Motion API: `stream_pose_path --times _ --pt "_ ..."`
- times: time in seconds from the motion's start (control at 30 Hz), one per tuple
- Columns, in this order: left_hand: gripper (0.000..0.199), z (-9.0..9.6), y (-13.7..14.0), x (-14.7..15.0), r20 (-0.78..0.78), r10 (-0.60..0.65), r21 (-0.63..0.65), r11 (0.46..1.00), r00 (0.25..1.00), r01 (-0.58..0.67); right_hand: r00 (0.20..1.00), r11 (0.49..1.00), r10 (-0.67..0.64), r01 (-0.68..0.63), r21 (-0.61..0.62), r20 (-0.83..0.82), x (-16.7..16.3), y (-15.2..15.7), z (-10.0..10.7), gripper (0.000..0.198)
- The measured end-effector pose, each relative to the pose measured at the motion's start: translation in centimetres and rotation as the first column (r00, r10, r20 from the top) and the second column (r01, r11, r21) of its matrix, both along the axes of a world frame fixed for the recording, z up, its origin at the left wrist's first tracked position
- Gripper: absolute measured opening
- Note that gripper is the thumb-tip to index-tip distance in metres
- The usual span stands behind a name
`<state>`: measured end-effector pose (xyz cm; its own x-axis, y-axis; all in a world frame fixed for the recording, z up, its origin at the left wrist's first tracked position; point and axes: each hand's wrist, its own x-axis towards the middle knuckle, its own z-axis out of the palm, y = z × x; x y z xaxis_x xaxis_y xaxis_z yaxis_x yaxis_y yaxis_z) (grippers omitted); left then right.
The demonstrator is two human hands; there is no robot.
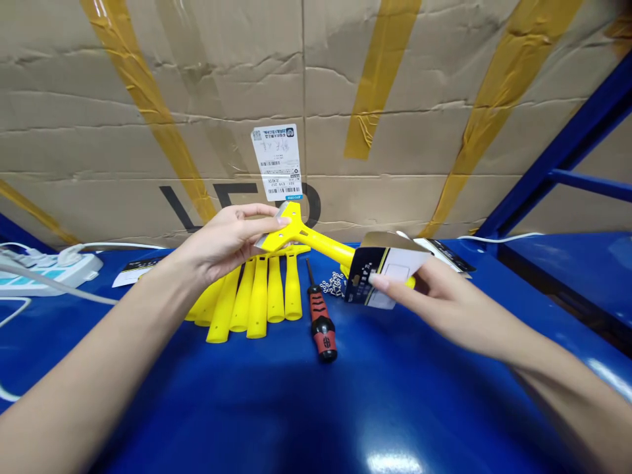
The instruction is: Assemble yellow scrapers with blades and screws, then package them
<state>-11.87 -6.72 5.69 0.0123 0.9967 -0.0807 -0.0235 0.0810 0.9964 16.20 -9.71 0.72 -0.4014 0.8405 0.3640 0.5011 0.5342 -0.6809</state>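
A yellow scraper (323, 245) is held up over the blue table, its handle sloping down to the right. My left hand (232, 236) is closed on its head, the thumb on the yellow face by the metal blade. Around the handle's lower part sits a folded card sleeve (378, 273), dark with a white panel. My right hand (434, 293) grips this sleeve, thumb on the front; the other fingers are mostly hidden behind it. Below lie several yellow scraper handles (257, 299) side by side, a red and black screwdriver (323, 322), and a small heap of metal nuts or rings (334, 284).
Taped cardboard (222, 99) with a shipping label (279, 161) stands upright behind the blue table (276, 401). A white power strip (54, 273) with cables lies at the left. More printed cards (133, 271) lie at both sides. A blue metal frame (553, 158) rises at the right.
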Motion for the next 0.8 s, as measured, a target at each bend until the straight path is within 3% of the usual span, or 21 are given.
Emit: stream_pose_path --times 0.1,0.2,0.3,0.4,0.47,0.6,0.67,0.73,0.8 --pt "0.026 0.5 -0.2 -0.1 -0.032 -0.009 -0.016 1.000 0.999 0.008 0.998 0.998 0.001 -0.005 0.068 0.070 0.2 0.2 1.6 0.039" --pt "0.027 0.7 -0.3 -0.5 -0.035 -0.032 0.047 0.998 0.999 0.033 0.999 0.996 0.032 -0.030 -0.086 0.021 0.0 0.6 3.2 0.032" --pt "0.031 0.8 -0.3 -1.1 -0.076 -0.034 0.137 0.990 0.997 0.044 0.991 0.936 0.127 -0.137 -0.323 -0.052 -0.5 1.0 4.5 0.023" --pt "0.032 0.6 -0.2 -1.7 -0.155 -0.071 0.186 0.977 0.985 0.100 0.983 0.898 0.186 -0.170 -0.406 0.000 -0.6 1.1 5.2 0.018" --pt "0.031 0.5 -0.3 -2.0 -0.179 -0.144 0.201 0.963 0.973 0.180 0.975 0.843 0.219 -0.211 -0.495 -0.043 -0.6 0.9 5.2 0.018" --pt "0.031 0.4 -0.4 -2.6 -0.134 -0.206 0.261 0.936 0.969 0.235 0.924 0.709 0.075 -0.314 -0.632 -0.375 -0.8 0.7 4.0 0.026" --pt "0.033 0.4 -0.5 -2.5 -0.154 -0.215 0.242 0.938 0.965 0.247 0.905 0.675 0.071 -0.353 -0.648 -0.420 -1.1 0.7 3.5 0.021" --pt "0.032 0.5 -0.5 -2.2 -0.180 -0.204 0.188 0.953 0.962 0.238 0.920 0.688 0.142 -0.357 -0.632 -0.366 -1.6 0.8 3.3 0.016" --pt "0.030 0.5 -0.5 -2.0 -0.180 -0.178 0.134 0.970 0.967 0.203 0.945 0.758 0.168 -0.306 -0.576 -0.281 -2.2 0.9 3.4 0.018"
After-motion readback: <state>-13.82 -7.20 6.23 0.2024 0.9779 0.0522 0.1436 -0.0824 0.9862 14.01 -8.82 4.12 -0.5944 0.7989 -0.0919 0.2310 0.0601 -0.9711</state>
